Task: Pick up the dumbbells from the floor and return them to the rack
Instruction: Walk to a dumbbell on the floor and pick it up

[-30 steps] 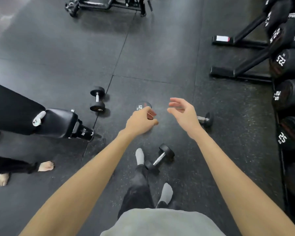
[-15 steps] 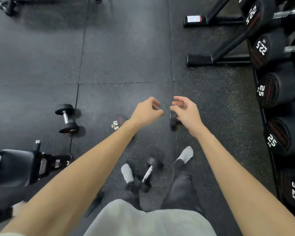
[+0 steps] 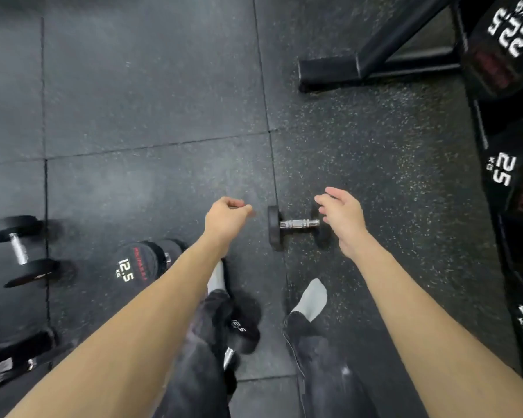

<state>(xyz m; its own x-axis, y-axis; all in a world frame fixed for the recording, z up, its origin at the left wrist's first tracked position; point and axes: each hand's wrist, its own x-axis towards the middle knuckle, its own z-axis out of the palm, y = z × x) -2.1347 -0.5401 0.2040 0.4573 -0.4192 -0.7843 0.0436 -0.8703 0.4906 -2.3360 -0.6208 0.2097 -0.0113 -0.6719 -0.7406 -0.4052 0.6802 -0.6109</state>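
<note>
A small black dumbbell (image 3: pixel 296 223) with a chrome handle lies on the rubber floor between my two hands. My right hand (image 3: pixel 341 217) hovers above its right end, fingers loosely curled, holding nothing. My left hand (image 3: pixel 225 218) hangs just left of it, also loosely curled and holding nothing. A 12.5 kg dumbbell (image 3: pixel 142 263) lies under my left forearm. Another small dumbbell (image 3: pixel 20 250) lies at the far left. One more small dumbbell (image 3: pixel 239 333) sits between my feet, partly hidden by my leg. The rack (image 3: pixel 504 164) of heavy dumbbells runs down the right edge.
The rack's black foot (image 3: pixel 351 69) reaches onto the floor at upper right. A black piece of equipment (image 3: pixel 15 357) lies at the lower left edge. My socked feet (image 3: pixel 311 297) stand just behind the middle dumbbell. Bare rubber matting stretches ahead.
The view has moved forward and down toward the floor. The chrome-handled dumbbell now shows between my hands, which have spread apart. The rack looms larger on the right.
</note>
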